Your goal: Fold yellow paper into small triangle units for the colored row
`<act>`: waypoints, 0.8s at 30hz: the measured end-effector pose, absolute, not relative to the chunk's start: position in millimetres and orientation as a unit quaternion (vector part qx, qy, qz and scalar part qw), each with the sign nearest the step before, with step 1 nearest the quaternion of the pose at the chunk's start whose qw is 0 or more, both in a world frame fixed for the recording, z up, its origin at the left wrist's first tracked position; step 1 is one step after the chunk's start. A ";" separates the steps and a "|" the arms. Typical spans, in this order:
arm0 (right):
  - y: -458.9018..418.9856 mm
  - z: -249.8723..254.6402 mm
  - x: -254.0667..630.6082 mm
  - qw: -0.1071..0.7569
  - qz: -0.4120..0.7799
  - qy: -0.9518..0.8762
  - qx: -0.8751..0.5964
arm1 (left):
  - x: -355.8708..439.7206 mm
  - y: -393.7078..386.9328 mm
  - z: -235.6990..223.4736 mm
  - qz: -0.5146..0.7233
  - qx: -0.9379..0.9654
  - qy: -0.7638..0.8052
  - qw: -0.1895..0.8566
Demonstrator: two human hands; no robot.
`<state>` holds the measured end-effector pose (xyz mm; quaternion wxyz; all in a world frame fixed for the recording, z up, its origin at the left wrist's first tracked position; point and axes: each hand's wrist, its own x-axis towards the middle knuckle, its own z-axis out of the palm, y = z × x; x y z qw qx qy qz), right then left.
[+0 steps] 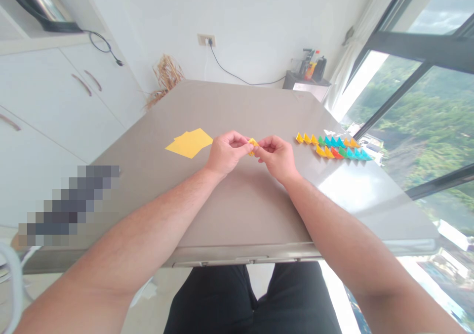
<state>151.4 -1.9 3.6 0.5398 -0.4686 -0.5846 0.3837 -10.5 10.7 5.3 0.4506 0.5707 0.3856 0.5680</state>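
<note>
Between my two hands is a small folded piece of yellow paper, pinched at its sides above the middle of the table. My left hand grips its left side with thumb and fingertips. On the other side, my right hand pinches the right edge. The fingers cover most of the paper, so its exact folds are hidden. Just left of my left hand lie several flat yellow paper sheets, overlapping. To the right of my right hand stand two rows of small folded paper boats in yellow, orange, red, green and blue.
The grey-brown table spans the view, its front edge close to my legs. A blurred dark object lies at the left. Behind the table are a wall socket with cables and a small cabinet holding bottles. Windows line the right.
</note>
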 end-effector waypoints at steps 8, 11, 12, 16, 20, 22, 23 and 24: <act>-1.9 5.1 158.0 0.543 0.334 -0.605 -0.477 | -21.7 12.9 14.3 0.527 0.601 0.374 0.470; -3.4 4.6 159.2 0.533 0.284 -0.638 -0.478 | -25.6 15.4 16.0 0.532 0.583 0.383 0.480; -3.9 4.5 159.1 0.531 0.277 -0.645 -0.474 | -26.6 16.2 16.1 0.529 0.583 0.383 0.482; -4.7 4.1 158.4 0.529 0.268 -0.658 -0.464 | -29.1 18.5 14.5 0.500 0.603 0.360 0.507; -3.5 3.8 158.1 0.535 0.266 -0.655 -0.462 | -28.3 19.4 11.1 0.491 0.615 0.368 0.496; -3.0 3.7 157.6 0.533 0.265 -0.655 -0.466 | -27.1 19.2 9.8 0.494 0.617 0.374 0.486; -3.0 3.7 157.1 0.531 0.263 -0.655 -0.469 | -26.3 19.1 9.2 0.496 0.617 0.375 0.482; -3.1 3.8 156.7 0.530 0.261 -0.655 -0.471 | -25.6 19.0 8.6 0.499 0.617 0.375 0.478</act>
